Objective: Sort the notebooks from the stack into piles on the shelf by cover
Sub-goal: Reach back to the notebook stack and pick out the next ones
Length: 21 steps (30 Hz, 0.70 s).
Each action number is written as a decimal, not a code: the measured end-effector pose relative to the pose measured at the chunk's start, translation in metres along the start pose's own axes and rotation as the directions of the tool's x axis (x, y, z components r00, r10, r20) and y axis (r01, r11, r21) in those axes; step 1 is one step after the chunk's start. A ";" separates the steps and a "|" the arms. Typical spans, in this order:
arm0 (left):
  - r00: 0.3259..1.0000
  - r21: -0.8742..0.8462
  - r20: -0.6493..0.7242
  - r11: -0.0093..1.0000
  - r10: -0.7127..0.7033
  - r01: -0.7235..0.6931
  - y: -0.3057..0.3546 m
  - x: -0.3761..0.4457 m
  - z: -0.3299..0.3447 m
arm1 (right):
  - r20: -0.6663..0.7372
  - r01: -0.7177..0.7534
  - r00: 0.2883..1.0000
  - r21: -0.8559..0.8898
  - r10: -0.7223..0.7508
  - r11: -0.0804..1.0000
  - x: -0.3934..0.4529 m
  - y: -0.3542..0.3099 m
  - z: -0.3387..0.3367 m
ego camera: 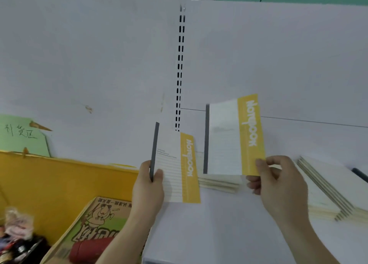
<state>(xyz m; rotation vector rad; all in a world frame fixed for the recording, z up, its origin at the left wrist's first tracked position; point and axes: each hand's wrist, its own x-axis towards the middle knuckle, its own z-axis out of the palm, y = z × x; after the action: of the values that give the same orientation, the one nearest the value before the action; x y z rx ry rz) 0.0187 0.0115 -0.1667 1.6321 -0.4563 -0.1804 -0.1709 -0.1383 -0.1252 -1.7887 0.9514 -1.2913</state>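
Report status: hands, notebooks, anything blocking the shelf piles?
Left hand grips a white notebook with yellow band. Right hand pinches a matching white-and-yellow notebook above the low pile. Taller pile at right. Nothing blocking.

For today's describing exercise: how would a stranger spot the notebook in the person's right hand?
Find the white shelf. Above its middle the right hand pinches a notebook by its yellow strip's lower corner. Unlike the notebook in the left hand, it hangs higher, over a flat pile.
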 end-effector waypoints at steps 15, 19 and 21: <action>0.980 -0.296 0.154 0.952 0.124 -0.074 0.019 -0.040 0.025 | 0.231 0.114 0.972 -0.343 -0.034 0.932 -0.058 0.010 0.016; 0.963 -0.296 0.208 0.950 0.170 -0.104 0.021 -0.052 0.037 | 0.125 0.109 0.990 -0.460 -0.057 0.881 -0.059 0.010 -0.007; 0.954 -0.307 0.245 0.947 0.173 -0.093 0.023 -0.059 0.050 | 0.098 0.061 0.995 -0.297 -0.033 0.953 -0.058 0.011 -0.018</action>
<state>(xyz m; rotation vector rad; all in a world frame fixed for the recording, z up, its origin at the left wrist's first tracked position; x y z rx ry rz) -0.0583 -0.0121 -0.1595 1.2844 -0.7126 -0.3541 -0.2032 -0.0948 -0.1557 -2.0944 1.1049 -1.1272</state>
